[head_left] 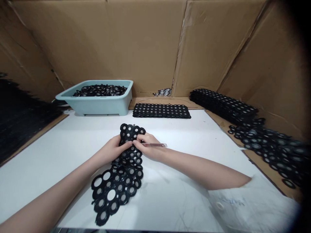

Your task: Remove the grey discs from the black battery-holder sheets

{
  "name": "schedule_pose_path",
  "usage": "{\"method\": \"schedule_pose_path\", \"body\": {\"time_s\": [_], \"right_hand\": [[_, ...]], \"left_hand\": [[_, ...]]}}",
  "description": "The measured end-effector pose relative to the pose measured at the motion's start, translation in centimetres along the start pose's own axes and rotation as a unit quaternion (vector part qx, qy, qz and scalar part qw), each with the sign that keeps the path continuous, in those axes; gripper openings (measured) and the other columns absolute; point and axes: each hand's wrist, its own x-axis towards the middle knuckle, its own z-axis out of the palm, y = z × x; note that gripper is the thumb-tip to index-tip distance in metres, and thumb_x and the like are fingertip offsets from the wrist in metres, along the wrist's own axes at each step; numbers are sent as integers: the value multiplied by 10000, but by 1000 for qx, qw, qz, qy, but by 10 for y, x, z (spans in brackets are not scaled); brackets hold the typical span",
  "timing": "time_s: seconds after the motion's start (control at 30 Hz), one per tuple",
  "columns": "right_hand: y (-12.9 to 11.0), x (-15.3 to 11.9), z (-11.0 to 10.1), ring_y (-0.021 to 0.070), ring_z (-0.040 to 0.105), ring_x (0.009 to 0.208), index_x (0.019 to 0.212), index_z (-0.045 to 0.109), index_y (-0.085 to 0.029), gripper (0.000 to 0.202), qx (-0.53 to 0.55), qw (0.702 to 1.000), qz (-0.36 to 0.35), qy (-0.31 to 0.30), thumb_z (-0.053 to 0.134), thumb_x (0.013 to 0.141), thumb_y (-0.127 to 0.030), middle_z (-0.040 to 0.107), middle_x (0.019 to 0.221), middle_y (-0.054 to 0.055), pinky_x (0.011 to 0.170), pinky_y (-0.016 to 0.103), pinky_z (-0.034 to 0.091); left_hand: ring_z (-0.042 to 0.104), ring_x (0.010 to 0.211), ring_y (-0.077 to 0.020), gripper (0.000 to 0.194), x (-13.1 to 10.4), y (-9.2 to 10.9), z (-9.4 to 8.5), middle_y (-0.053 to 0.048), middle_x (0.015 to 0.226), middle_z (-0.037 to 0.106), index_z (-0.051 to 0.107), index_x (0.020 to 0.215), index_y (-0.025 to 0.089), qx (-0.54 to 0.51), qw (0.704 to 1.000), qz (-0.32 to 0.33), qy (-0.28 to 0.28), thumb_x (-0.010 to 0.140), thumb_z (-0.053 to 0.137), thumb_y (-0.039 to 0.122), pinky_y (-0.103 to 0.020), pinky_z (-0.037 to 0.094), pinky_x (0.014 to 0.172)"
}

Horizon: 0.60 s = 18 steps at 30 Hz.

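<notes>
Left hand grips the ring sheet near its far end.

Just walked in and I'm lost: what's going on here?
Someone has a black sheet of joined rings in hand, with the left hand at its left side and the right hand, which also holds a slim tool, at its right. Its near end lies on the white table. Behind, a pale blue tub holds black pieces.
</notes>
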Motion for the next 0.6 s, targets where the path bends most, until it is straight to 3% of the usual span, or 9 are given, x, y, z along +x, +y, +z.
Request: {"method": "schedule_pose_path", "body": {"time_s": [0.23, 0.37, 0.6], "right_hand": [[-6, -3, -3, 126, 432, 686, 621, 411, -179, 333, 9, 1000, -11, -7, 340, 857, -402, 436, 654, -6, 584, 260, 320], [-7, -4, 0, 123, 427, 671, 648, 411, -181, 302, 7, 1000, -6, 3, 336, 864, -380, 412, 684, -6, 590, 264, 329], [-10, -2, 9, 126, 440, 746, 675, 404, -182, 249, 22, 999, -30, 21, 333, 874, -315, 410, 789, 3, 663, 280, 358]], "left_hand": [[548, 747, -232, 415, 2, -4, 5, -54, 786, 602, 542, 777, 141, -9, 999, -33, 18, 710, 488, 547, -292, 403, 612], [511, 619, -195, 419, 2, -7, 9, -25, 658, 551, 522, 674, 146, -1, 997, -40, 65, 683, 500, 564, -268, 364, 523], [521, 700, -204, 363, -2, 6, 11, -28, 716, 586, 549, 720, 162, -50, 997, -12, 57, 757, 415, 497, -263, 384, 597]]}}
